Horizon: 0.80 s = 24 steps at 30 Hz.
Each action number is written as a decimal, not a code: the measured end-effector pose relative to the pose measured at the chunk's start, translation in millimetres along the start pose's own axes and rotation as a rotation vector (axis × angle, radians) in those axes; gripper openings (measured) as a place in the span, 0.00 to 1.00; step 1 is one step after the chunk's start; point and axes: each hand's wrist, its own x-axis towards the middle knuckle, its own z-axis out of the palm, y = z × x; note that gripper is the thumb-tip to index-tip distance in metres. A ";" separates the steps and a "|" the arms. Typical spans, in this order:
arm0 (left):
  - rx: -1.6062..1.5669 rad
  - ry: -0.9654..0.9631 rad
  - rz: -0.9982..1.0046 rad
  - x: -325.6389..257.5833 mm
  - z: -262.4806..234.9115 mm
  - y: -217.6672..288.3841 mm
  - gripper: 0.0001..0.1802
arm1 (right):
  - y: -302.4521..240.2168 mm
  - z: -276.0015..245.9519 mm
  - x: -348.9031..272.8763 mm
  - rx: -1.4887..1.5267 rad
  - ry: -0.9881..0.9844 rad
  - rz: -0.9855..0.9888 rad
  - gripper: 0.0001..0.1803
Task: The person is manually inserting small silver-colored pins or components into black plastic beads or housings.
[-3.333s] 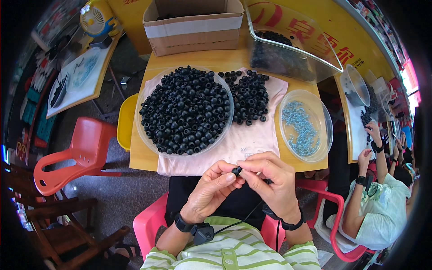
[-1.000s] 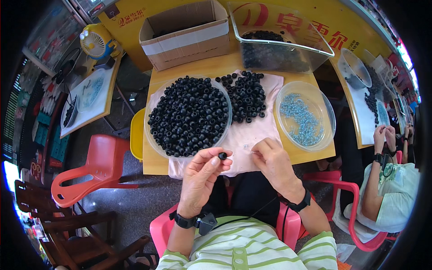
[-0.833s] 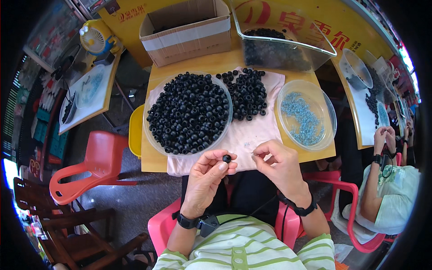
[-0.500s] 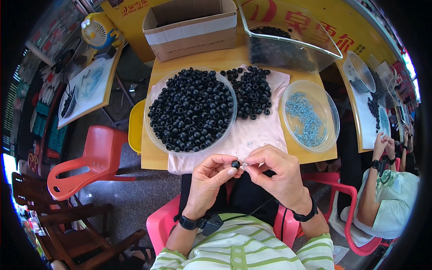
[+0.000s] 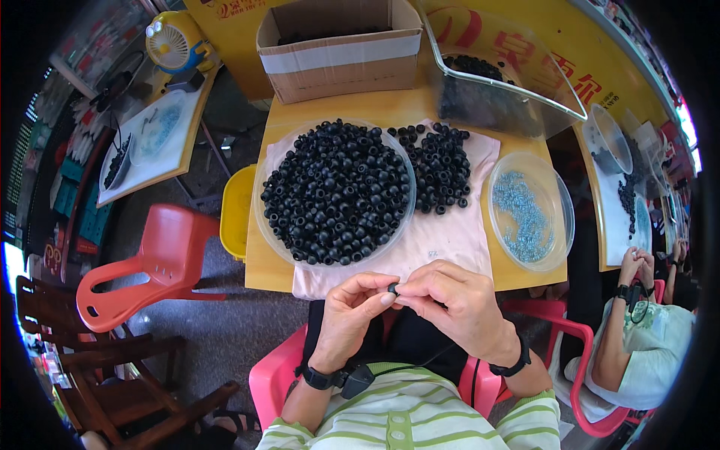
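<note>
My left hand (image 5: 348, 319) pinches a black bead (image 5: 392, 288) between thumb and fingertips, just past the near edge of the table. My right hand (image 5: 461, 307) is closed in a pinch right against that bead, and its fingertips cover part of it. Whatever the right fingertips hold is hidden. Ahead of my hands, a round clear tub (image 5: 260, 214) is heaped with black beads. A loose pile of black beads (image 5: 442, 171) lies beside it on a pale pink cloth (image 5: 480, 225). A few tiny clear pieces (image 5: 433, 253) rest on the cloth close to my right hand.
A round clear container (image 5: 559, 225) with small light-blue pieces stands at the right. Behind are a cardboard box (image 5: 341, 71) and a clear bin (image 5: 510, 97) of black beads. A red chair (image 5: 169, 247) and yellow bucket (image 5: 236, 214) are left; a seated person (image 5: 637, 330) is right.
My right fingertips have moved in against the bead, and the small clear piece seen between them earlier is now hidden. The whole view has shifted slightly, so the table sits farther right and lower.
</note>
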 end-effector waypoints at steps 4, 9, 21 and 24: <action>-0.154 -0.067 -0.065 0.9 -10.1 1.4 0.12 | 1.3 0.3 11.6 0.127 -0.048 0.055 0.07; -0.304 -0.148 -0.118 3.1 -16.2 3.3 0.11 | 4.5 -1.0 28.5 0.702 -0.217 0.564 0.05; -0.277 -0.121 -0.044 9.9 -15.9 12.6 0.10 | 44.8 5.9 111.9 -0.518 0.086 -0.020 0.07; -0.240 -0.078 -0.072 9.4 -13.5 11.9 0.08 | 64.4 16.0 120.4 -0.623 0.025 -0.060 0.07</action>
